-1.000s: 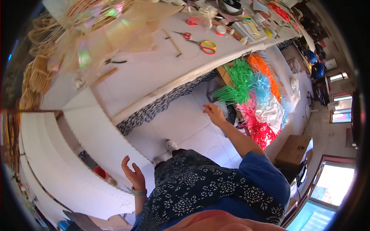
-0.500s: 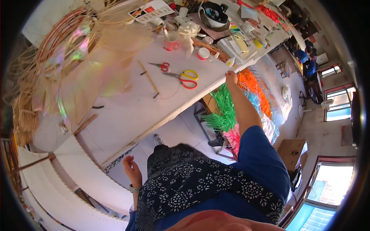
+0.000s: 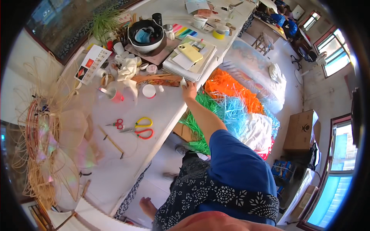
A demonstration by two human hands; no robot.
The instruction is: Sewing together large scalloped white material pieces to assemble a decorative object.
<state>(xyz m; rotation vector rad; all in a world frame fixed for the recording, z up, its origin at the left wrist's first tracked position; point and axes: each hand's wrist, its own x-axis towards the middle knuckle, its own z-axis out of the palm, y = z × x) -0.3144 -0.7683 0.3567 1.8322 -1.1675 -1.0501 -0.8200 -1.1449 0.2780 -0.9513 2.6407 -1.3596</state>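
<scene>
At the table's front edge, my right hand (image 3: 189, 91) has its fingers closed against a small white squeeze bottle (image 3: 183, 82), whose lower part they partly hide. My left hand (image 3: 147, 208) hangs low beside the apron, off the table, empty with its fingers loosely apart. On the white table (image 3: 127, 169) lie large scissors with yellow and red handles (image 3: 144, 128) and a small red-handled pair (image 3: 119, 123). A thin bamboo stick (image 3: 111, 141) with dark ties rests near them. A round white jar (image 3: 149, 91) stands left of my right hand.
A paper stack (image 3: 189, 57) with a yellow phone (image 3: 190, 52) lies beyond my right hand, beside a black-and-white bowl (image 3: 145, 36). Thin strips and iridescent film on a frame (image 3: 50, 150) fill the left. Green streamers (image 3: 202, 115) and orange streamers (image 3: 231, 88) lie off the edge.
The view has swung toward the right, showing more of the far table. My right hand has come up against the white bottle. My left hand has dropped lower in the picture.
</scene>
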